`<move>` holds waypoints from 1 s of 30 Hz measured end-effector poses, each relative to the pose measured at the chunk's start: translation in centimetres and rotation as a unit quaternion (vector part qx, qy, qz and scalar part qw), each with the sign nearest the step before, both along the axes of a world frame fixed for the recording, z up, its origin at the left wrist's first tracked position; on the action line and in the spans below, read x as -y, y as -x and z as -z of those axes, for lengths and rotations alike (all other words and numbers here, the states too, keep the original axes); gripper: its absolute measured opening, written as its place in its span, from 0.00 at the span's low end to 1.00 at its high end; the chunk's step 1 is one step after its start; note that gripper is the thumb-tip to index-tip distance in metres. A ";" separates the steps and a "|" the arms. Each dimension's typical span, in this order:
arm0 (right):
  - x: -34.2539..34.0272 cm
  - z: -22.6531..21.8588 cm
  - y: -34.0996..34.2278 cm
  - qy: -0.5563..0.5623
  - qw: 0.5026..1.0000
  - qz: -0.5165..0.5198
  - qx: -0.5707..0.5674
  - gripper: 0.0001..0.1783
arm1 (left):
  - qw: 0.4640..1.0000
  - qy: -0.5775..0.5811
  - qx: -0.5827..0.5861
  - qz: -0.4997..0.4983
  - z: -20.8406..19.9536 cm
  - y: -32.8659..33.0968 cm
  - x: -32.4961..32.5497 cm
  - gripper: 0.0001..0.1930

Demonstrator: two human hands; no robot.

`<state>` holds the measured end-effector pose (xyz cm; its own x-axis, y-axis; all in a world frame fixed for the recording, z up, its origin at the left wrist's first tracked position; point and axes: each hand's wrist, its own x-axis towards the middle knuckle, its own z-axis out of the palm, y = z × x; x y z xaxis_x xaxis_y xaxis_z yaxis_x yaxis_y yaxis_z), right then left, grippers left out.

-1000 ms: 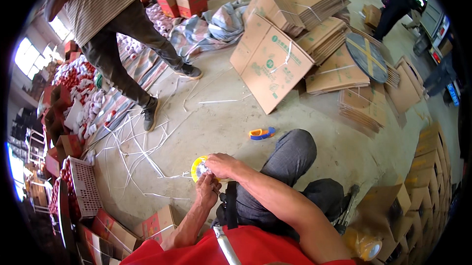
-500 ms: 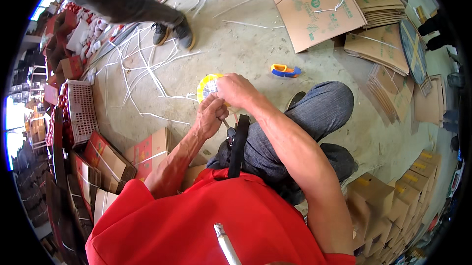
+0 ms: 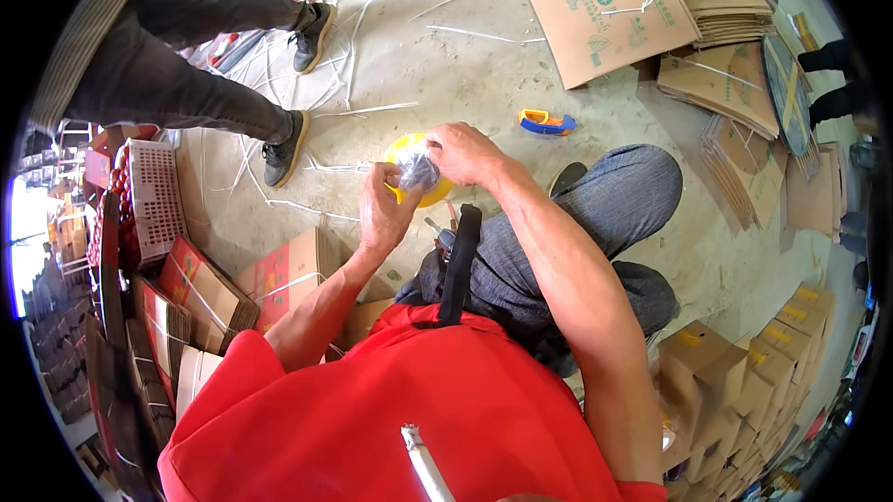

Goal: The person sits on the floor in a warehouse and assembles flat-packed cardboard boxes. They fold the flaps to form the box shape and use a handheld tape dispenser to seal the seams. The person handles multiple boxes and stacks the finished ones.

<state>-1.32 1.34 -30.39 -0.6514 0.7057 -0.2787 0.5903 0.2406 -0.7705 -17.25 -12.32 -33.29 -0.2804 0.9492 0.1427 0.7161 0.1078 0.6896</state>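
Between my hands, above the concrete floor, is what looks like a roll of yellow tape (image 3: pixel 441 191) with crumpled clear plastic (image 3: pixel 419 170) across its middle. My left hand (image 3: pixel 383 208) grips the near left side, thumb and fingers on the rim and plastic. My right hand (image 3: pixel 461 154) is closed at the far right edge, fingers curled over the plastic; the fingertips are partly hidden. A blue and orange tape dispenser (image 3: pixel 547 122) lies on the floor beyond my right hand, touched by neither hand.
A co-worker's legs (image 3: pixel 214 102) stand at the far left among loose white straps (image 3: pixel 326 167). A plastic crate (image 3: pixel 156 195) and flattened cartons (image 3: pixel 284 274) are at left. Stacked cardboard (image 3: pixel 614 13) lies far right, made-up boxes (image 3: pixel 699 381) near right. A lit cigarette (image 3: pixel 425 465) shows below.
My hands have moved apart, and more of the yellow roll and its plastic shows between them. The co-worker has stepped nearer, with both legs now in view.
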 end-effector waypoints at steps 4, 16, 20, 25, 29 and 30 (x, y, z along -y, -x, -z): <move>0.2 -0.8 -0.2 -0.002 1.000 -0.009 0.001 0.10 | 0.999 0.005 -0.046 0.024 0.4 0.5 -1.1 0.18; 0.8 -1.1 -0.4 -0.054 0.998 -0.018 0.004 0.12 | 0.994 0.046 -0.080 0.050 -3.0 2.5 0.2 0.10; 0.7 -1.5 -0.2 -0.029 0.998 -0.034 0.043 0.11 | 0.996 0.078 0.037 0.025 -4.4 2.0 0.4 0.08; 1.5 -1.3 -0.1 -0.265 0.959 -0.047 -0.089 0.22 | 0.991 0.097 0.095 0.015 -4.7 2.0 0.0 0.07; 2.0 -1.0 1.4 -0.319 0.925 -0.124 -0.166 0.19 | 0.996 0.017 -0.005 0.088 -2.3 2.9 0.5 0.08; 1.8 -1.0 1.6 -0.292 0.938 -0.154 -0.108 0.16 | 0.994 0.011 -0.026 0.107 -1.8 3.1 0.4 0.08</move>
<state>-2.87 -0.47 -29.43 -0.8460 0.4662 0.2585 0.2688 0.7918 -0.5484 -20.38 -12.75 -31.53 -0.0645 0.9893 0.1307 0.7588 -0.0365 0.6504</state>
